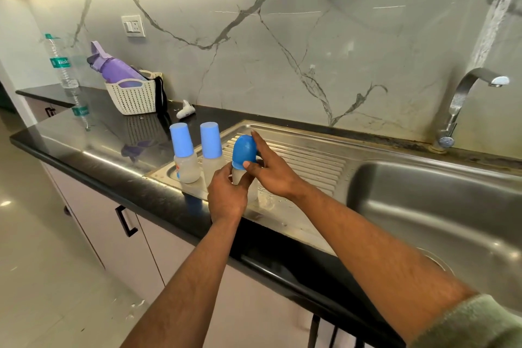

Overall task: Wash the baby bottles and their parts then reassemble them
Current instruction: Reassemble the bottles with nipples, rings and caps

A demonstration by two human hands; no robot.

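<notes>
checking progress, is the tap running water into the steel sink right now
No, the curved steel tap shows no stream below its spout, and both hands work on a blue-capped baby bottle over the ribbed drainboard.

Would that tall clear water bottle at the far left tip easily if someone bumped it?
Probably. The water bottle is tall and narrow, so it looks top-heavy. It seems mostly empty, so likely light and easy to knock. Its thin ribbed plastic would probably flex when squeezed.

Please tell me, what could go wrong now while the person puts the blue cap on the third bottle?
1. The blue cap sits tilted on the third bottle, so it may seat crookedly or pop off.
2. The two capped bottles stand just beside the left hand; a bump could topple them.
3. The drainboard looks wet and ribbed, so a released bottle might slide.
</notes>
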